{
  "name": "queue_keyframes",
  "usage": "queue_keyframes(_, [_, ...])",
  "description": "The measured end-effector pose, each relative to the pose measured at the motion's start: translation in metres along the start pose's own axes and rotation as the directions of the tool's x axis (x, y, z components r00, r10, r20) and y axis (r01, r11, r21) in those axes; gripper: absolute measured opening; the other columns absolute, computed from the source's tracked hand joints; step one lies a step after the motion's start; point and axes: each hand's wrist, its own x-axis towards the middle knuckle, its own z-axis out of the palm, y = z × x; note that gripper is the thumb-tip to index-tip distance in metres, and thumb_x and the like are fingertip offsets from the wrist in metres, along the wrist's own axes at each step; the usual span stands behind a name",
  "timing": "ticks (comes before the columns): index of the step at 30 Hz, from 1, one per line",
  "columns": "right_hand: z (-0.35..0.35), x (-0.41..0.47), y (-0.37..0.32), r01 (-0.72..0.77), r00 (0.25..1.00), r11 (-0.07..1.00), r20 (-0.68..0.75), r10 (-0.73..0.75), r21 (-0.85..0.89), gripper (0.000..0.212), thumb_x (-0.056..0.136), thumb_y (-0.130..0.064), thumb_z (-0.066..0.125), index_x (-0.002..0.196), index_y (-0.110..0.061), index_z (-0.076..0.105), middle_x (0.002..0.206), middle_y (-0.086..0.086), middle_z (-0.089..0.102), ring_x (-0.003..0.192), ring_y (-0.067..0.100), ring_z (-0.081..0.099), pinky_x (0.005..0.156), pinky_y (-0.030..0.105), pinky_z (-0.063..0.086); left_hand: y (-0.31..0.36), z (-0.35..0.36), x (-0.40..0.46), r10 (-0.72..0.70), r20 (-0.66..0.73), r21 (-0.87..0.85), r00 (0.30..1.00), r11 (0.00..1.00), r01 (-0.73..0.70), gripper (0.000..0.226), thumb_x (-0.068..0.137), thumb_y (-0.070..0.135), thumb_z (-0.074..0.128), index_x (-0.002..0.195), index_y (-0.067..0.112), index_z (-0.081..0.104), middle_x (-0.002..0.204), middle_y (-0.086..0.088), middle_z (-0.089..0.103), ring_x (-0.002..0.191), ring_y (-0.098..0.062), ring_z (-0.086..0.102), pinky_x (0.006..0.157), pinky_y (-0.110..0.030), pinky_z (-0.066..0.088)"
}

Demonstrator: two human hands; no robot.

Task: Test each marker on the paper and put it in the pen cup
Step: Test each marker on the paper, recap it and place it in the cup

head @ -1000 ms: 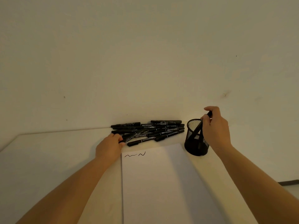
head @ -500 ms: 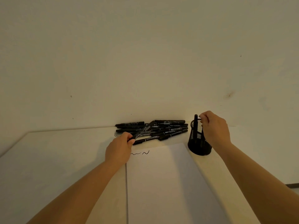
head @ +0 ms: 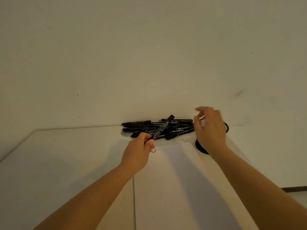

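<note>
Pale plain wall (head: 149, 55) behind a white table (head: 66, 155) that runs up to it. Item: one sheet of white paper (head: 174, 188) lying flat on the table, near edge out of frame, a small dark ink squiggle (head: 154, 151) at its far left corner, partly hidden by the left hand. Item: pile of black markers (head: 179, 128), capped, lying roughly parallel at the table's far edge against the wall, just beyond the paper. Item: one black marker (head: 163, 127), white lettering on the barrel, held tilted with its upper end pointing up and right over the pile; left hand (head: 137, 153) clenched around its lower end, above the paper's far left corner. Item: black mesh pen cup (head: 226, 127), standing on the table just right of the pile and beside the paper's far right corner, mostly hidden behind the right hand; contents not discernible. Right hand (head: 210, 128) blurred, fingers loosely spread, holding nothing, in front of the cup.
</note>
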Motion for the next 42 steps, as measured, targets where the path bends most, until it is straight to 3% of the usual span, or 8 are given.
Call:
queue_keyframes(5, [0.014, -0.024, -0.034, -0.378, 0.772, 0.855, 0.631, 0.079, 0.356, 0.022, 0.091, -0.039, 0.050, 0.088, -0.020, 0.060, 0.071, -0.003, 0.064, 0.056, 0.005, 0.055, 0.052, 0.016, 0.042, 0.016, -0.002, -0.013, 0.102, 0.106, -0.056, 0.989, 0.994, -0.096, 0.011, 0.097, 0.026, 0.036, 0.100, 0.028, 0.046, 0.081, 0.013, 0.061, 0.078, -0.002, 0.058, 0.069, -0.023, 0.045])
queue_keyframes(16, [0.016, -0.051, -0.047, -0.860, 0.495, 0.301, 0.814, 0.304, 0.411, 0.026, 0.091, -0.019, 0.048, 0.074, -0.004, 0.061, 0.045, 0.006, 0.054, 0.037, 0.013, 0.045, 0.038, 0.023, 0.037, 0.016, -0.013, -0.044, 0.378, 0.076, 0.440, 0.923, 0.817, -0.371, 0.034, 0.091, 0.040, 0.045, 0.110, 0.017, 0.061, 0.093, 0.000, 0.067, 0.078, -0.018, 0.061, 0.069, -0.033, 0.049])
queue_keyframes(20, [0.012, -0.050, -0.047, -0.855, 0.505, 0.320, 0.795, 0.337, 0.408, 0.028, 0.088, -0.014, 0.047, 0.065, -0.001, 0.058, 0.040, 0.008, 0.049, 0.031, 0.014, 0.037, 0.034, 0.019, 0.029, 0.026, -0.015, -0.052, 0.325, 0.154, 0.413, 0.933, 0.837, -0.360, 0.031, 0.094, 0.039, 0.037, 0.105, 0.020, 0.059, 0.086, 0.001, 0.065, 0.073, -0.017, 0.059, 0.068, -0.033, 0.048])
queue_keyframes(24, [0.010, -0.052, -0.042, -0.843, 0.516, 0.333, 0.811, 0.277, 0.423, 0.028, 0.086, -0.010, 0.046, 0.061, -0.001, 0.056, 0.038, 0.007, 0.044, 0.029, 0.014, 0.031, 0.033, 0.019, 0.024, 0.033, -0.021, -0.053, 0.080, 0.304, 0.059, 0.949, 0.993, -0.102, 0.024, 0.093, 0.030, 0.046, 0.073, 0.029, 0.059, 0.061, 0.011, 0.059, 0.054, 0.000, 0.055, 0.056, -0.018, 0.045])
queue_keyframes(27, [0.011, -0.055, -0.040, -0.787, 0.572, 0.345, 0.814, 0.096, 0.512, 0.033, 0.083, -0.006, 0.044, 0.053, -0.007, 0.056, 0.037, 0.006, 0.041, 0.030, 0.014, 0.030, 0.035, 0.018, 0.024, 0.036, -0.030, -0.051, 0.001, 0.506, -0.148, 0.863, 0.985, 0.086, 0.031, 0.093, 0.023, 0.048, 0.065, 0.028, 0.061, 0.051, 0.014, 0.055, 0.045, 0.001, 0.048, 0.049, -0.013, 0.041])
queue_keyframes(31, [0.003, -0.038, -0.015, -0.683, 0.729, 0.144, 0.682, 0.064, 0.716, 0.024, 0.071, -0.007, 0.044, 0.048, -0.009, 0.053, 0.035, 0.001, 0.038, 0.024, 0.010, 0.028, 0.034, 0.010, 0.021, 0.012, -0.054, -0.056, -0.026, 0.703, -0.266, 0.711, 0.917, 0.297, 0.034, 0.096, 0.026, 0.042, 0.067, 0.022, 0.060, 0.051, 0.012, 0.048, 0.045, -0.001, 0.039, 0.048, -0.014, 0.035])
queue_keyframes(36, [0.021, -0.035, -0.007, -0.498, 0.734, 0.726, 0.677, 0.061, 0.474, 0.016, 0.088, -0.018, 0.057, 0.075, -0.023, 0.065, 0.062, -0.002, 0.063, 0.051, 0.010, 0.058, 0.044, 0.020, 0.040, -0.009, -0.047, -0.047, -0.112, 0.463, -0.211, 0.879, 0.950, 0.232, 0.031, 0.096, 0.020, 0.043, 0.069, 0.018, 0.058, 0.050, 0.010, 0.053, 0.045, -0.003, 0.048, 0.048, -0.014, 0.036])
queue_keyframes(42, [0.062, -0.039, -0.014, -0.577, 0.780, 0.682, 0.549, 0.299, 0.449, 0.007, 0.088, -0.020, 0.058, 0.085, -0.018, 0.064, 0.070, 0.001, 0.067, 0.055, -0.002, 0.061, 0.051, 0.013, 0.043, -0.004, 0.002, -0.038, 0.065, 0.291, 0.036, 0.955, 0.996, -0.079, 0.027, 0.095, 0.029, 0.042, 0.069, 0.036, 0.046, 0.071, 0.013, 0.063, 0.063, 0.004, 0.061, 0.066, -0.015, 0.046])
